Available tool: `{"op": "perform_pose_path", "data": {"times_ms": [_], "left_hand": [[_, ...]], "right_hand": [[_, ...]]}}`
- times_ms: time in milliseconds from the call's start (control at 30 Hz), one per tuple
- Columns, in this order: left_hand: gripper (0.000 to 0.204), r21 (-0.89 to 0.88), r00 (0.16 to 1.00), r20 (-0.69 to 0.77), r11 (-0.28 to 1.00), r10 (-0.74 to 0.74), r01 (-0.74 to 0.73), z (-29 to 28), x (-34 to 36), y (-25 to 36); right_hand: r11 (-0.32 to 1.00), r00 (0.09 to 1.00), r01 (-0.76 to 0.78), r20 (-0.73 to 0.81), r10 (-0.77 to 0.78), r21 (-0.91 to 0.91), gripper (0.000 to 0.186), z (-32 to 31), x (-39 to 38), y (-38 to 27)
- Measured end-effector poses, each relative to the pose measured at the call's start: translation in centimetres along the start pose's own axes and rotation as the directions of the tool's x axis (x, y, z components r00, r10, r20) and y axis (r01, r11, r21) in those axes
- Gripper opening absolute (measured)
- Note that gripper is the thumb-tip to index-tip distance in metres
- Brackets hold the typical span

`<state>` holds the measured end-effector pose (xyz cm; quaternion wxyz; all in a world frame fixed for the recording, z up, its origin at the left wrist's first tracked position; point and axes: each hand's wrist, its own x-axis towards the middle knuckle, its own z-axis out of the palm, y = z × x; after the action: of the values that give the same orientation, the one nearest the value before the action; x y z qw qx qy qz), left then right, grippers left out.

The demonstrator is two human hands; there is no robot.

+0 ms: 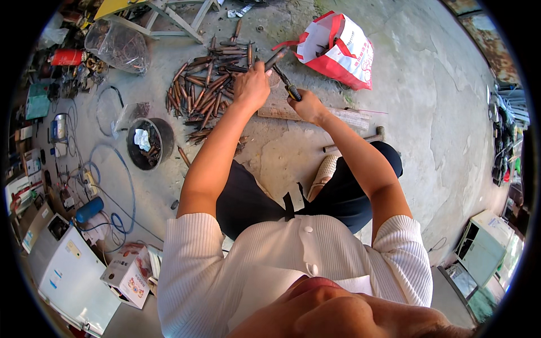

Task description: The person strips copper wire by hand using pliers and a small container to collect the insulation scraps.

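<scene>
My left hand (252, 86) is closed round a dark, brownish metal tube (277, 57), which sticks out past the fingers toward the far right. In my right hand (308, 106) is a pair of pliers (292, 91) with black and yellow handles. The pliers' jaws reach up to the tube beside my left fingers; whether they grip it is too small to tell. Left of my hands lies a heap of similar copper-brown tubes (209, 93) on the concrete floor. Under my hands is a wooden board (338, 116), partly hidden by my right hand.
A red and white bag (358, 52) stands open at the far right with dark pieces inside. A hammer (360, 140) lies near my right knee. Left are a black bucket (168, 141) holding scraps, a blue hose (133, 188) and a clear plastic bag (121, 48).
</scene>
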<state>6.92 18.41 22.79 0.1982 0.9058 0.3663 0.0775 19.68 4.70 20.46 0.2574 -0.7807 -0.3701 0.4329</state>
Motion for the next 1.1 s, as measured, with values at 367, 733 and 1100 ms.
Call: {"op": "perform_pose_path", "data": {"times_ms": [367, 733, 1100], "left_hand": [[0.024, 0.013, 0.999, 0.016, 0.999, 0.042, -0.042, -0.8, 0.2, 0.0], [0.025, 0.033, 0.996, 0.087, 0.999, 0.016, -0.019, 0.5, -0.1, -0.8], [0.032, -0.120, 0.979, 0.182, 0.986, -0.090, 0.113, 1.6, 0.2, -1.2]], "right_hand": [[0.997, 1.000, 0.009, 0.010, -0.010, 0.077, 0.042, 1.0, 1.9, 2.6], [0.997, 0.998, -0.032, -0.062, 0.027, -0.074, 0.035, 1.8, 0.6, 1.5], [0.974, 0.990, -0.002, -0.141, -0.030, -0.225, 0.033, 1.7, 2.4, 3.2]]}}
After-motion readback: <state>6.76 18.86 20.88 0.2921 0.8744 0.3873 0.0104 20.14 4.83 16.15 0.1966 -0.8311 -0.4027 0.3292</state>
